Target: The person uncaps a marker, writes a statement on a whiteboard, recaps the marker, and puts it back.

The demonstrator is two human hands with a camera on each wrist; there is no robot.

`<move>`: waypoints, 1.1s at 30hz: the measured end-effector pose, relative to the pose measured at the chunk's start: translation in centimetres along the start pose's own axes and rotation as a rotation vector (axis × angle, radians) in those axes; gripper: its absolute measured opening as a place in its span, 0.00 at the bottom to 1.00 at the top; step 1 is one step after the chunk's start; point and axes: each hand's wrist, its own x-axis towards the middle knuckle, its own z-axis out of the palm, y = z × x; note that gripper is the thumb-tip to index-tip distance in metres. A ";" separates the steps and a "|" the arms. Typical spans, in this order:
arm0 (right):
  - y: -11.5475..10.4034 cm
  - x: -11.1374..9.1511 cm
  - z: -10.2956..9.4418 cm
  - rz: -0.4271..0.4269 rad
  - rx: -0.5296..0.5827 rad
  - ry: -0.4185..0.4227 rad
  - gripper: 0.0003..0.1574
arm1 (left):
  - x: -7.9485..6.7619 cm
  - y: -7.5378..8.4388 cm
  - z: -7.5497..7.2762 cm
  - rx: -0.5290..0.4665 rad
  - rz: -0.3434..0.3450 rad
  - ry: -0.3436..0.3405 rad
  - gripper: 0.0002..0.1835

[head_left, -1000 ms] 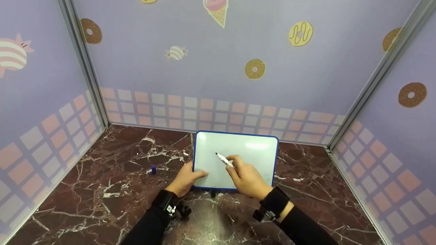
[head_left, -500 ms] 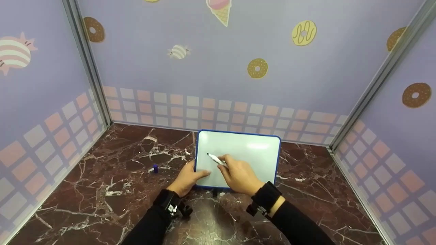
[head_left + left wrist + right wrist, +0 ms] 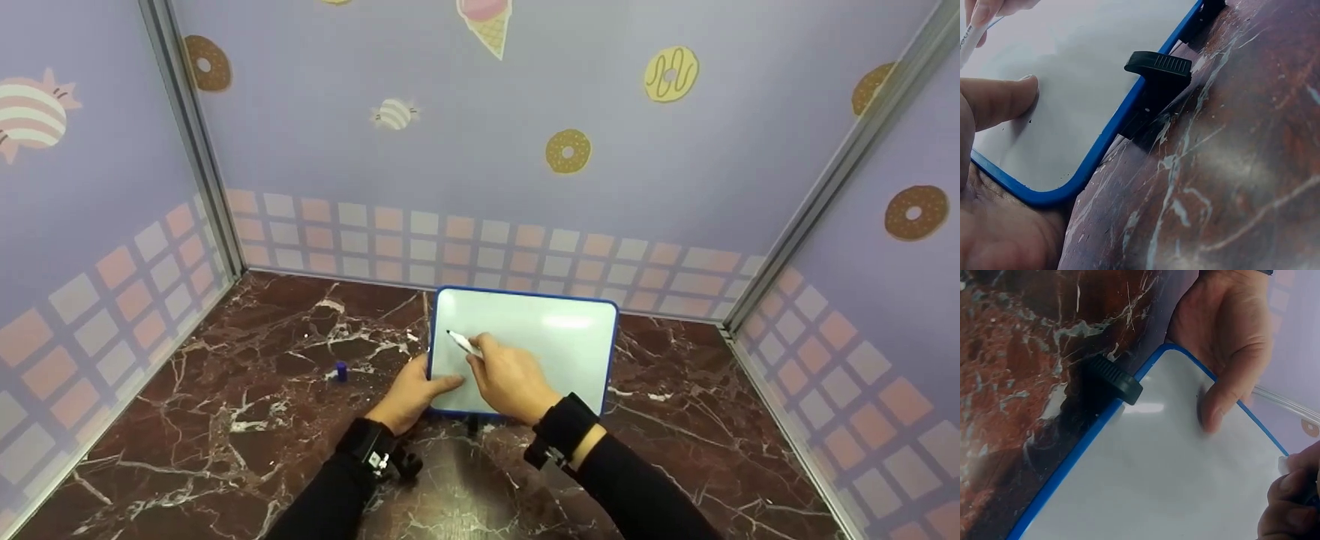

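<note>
A whiteboard (image 3: 540, 337) with a blue frame leans back on the tabletop, its face plain white. My left hand (image 3: 411, 394) grips its lower left edge, the thumb lying on the face and the palm behind, as the left wrist view shows. A whiteboard marker (image 3: 460, 341), white with a dark tip, is pinched in the fingers of my right hand (image 3: 514, 379). Its tip is over the upper left part of the board; whether it touches cannot be told. In the right wrist view, the curled fingers (image 3: 1286, 506) of my right hand hide most of the marker.
A small purple cap (image 3: 342, 371) stands on the marbled table (image 3: 247, 450) left of the board. A black clip-like foot (image 3: 1159, 70) holds the board's lower edge. Patterned panels (image 3: 480, 150) enclose the table at the back and both sides.
My right hand has carried the marker leftward across the board, its tip ending slightly higher near the left edge. The left hand keeps its grip, and the board stays in place.
</note>
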 end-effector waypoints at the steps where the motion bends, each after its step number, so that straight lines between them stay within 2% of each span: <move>1: -0.1 0.1 0.1 0.006 0.003 -0.005 0.14 | 0.0 0.0 0.0 0.000 0.002 0.005 0.26; 10: -0.4 0.6 0.1 0.029 0.006 -0.020 0.14 | 0.1 0.1 0.2 0.011 -0.003 0.018 0.27; 17: -0.4 0.7 0.2 -0.012 -0.047 0.043 0.12 | 0.0 0.3 0.3 0.020 0.002 0.015 0.28; 29: -0.5 0.4 0.4 -0.047 -0.051 0.036 0.11 | 0.0 0.1 0.1 -0.010 -0.022 0.018 0.28; 33: -0.4 0.2 0.6 -0.075 -0.054 0.024 0.11 | 0.0 -0.1 0.0 -0.013 -0.008 0.012 0.28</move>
